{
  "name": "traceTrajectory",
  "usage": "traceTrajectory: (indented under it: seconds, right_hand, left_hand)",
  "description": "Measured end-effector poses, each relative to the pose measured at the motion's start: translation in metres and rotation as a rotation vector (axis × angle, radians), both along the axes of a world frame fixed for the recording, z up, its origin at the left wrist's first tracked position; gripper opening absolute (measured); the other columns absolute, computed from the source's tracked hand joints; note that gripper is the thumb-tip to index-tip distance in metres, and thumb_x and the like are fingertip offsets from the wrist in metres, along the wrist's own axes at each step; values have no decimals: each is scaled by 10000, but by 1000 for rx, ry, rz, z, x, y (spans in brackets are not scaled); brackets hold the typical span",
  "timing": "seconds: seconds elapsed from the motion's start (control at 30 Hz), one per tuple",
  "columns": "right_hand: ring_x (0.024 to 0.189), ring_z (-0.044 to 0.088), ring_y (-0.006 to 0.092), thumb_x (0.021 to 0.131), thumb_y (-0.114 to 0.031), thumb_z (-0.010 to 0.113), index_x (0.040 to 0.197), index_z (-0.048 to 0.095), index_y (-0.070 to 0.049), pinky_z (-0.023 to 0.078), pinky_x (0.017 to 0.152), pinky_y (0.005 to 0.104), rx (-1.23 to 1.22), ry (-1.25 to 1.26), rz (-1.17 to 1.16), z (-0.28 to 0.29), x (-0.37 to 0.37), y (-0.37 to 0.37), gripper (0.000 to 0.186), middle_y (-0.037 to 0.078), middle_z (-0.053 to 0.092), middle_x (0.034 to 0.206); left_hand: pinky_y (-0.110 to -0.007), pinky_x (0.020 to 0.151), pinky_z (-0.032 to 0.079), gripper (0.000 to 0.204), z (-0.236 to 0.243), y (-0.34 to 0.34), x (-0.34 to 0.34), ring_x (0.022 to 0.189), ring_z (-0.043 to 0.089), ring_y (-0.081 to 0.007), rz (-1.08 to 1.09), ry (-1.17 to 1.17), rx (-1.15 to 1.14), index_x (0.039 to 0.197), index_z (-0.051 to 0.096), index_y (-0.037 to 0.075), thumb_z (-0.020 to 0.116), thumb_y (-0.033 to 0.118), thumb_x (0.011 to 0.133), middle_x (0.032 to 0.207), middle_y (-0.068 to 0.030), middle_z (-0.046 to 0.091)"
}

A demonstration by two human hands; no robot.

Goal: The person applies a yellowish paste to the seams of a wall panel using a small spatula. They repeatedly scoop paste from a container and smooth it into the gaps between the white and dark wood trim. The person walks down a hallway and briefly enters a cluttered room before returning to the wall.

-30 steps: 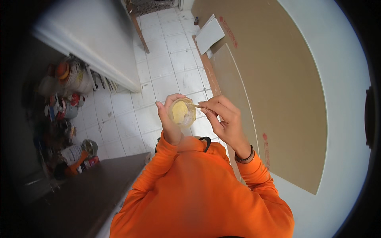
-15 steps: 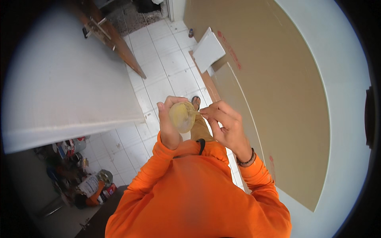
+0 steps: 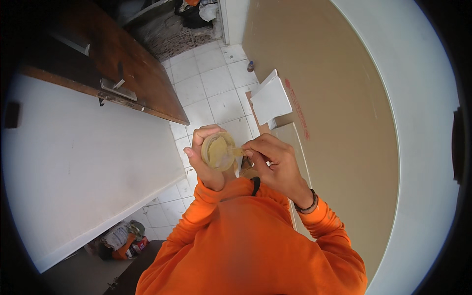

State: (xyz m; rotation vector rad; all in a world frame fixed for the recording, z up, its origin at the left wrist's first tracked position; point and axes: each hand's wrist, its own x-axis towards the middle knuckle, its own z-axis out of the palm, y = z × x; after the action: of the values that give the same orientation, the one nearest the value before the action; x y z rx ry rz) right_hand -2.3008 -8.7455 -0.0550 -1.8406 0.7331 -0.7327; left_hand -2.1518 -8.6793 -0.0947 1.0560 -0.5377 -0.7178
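A round, shallow tub of yellowish paste sits in my left hand, whose fingers and thumb wrap around its side. The tub is tilted so that its open top faces me. My right hand pinches a small flat applicator coated with the same yellowish stuff. Its end is at the tub's right rim; its exact kind is too small to tell. A dark bracelet circles my right wrist.
A brown wooden door stands ajar ahead on the left, beside a white wall. Large tan boards lean along the right, with a white panel against them. A small bottle stands on the tiled floor. Assorted clutter lies lower left.
My view has shifted, bringing more of the door into sight. The tub has moved slightly left and down, and its paste now shows more plainly. Both hands keep their holds.
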Motion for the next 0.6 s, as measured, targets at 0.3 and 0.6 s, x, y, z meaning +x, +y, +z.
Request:
traceTrajectory:
  seconds: [0.3, 0.6]
  right_hand:
    - [714, 652, 248, 882, 84, 609, 1033, 661, 15, 525, 623, 334, -289, -54, 57, 3, 110, -166, 174, 111, 636, 897]
    - [626, 617, 204, 870, -5, 668, 986, 668, -7, 496, 549, 297, -283, 78, 149, 33, 245, -272, 116, 100, 626, 795]
  left_hand:
    - [-322, 902, 460, 869, -4, -127, 104, 962, 584, -215, -76, 186, 89, 1050, 599, -19, 101, 693, 1010, 1003, -122, 636]
    - [-344, 948, 448, 786, 7, -235, 233, 1021, 565, -207, -147, 406, -110, 1109, 581, 15, 165, 675, 1016, 1077, -117, 624]
